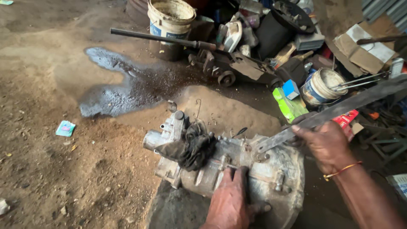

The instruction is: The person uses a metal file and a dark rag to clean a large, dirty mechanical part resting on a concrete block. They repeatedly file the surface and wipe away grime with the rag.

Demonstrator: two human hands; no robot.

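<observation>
Our right hand (326,146) is wrapped tight around a long flat bar (335,112), with its low tip set against the top of the gearbox (237,169). Our left hand (229,201) lies spread flat on the side of the gearbox, fingers pressing down and pinching nothing. The gearbox lies on its side on the dirt floor (63,169), right in front of us, with a black rag (193,146) bunched on its thin end. To do this well, we think the flat hand should push hard so the gearbox does not roll, and the bar tip should sit snug before we lean on it. A slip could hit our fingers. Farther off, a dark wet puddle (123,85) spreads on the floor, near a jack (220,63) with a long handle, a white bucket (169,21) and a pile of junk.
</observation>
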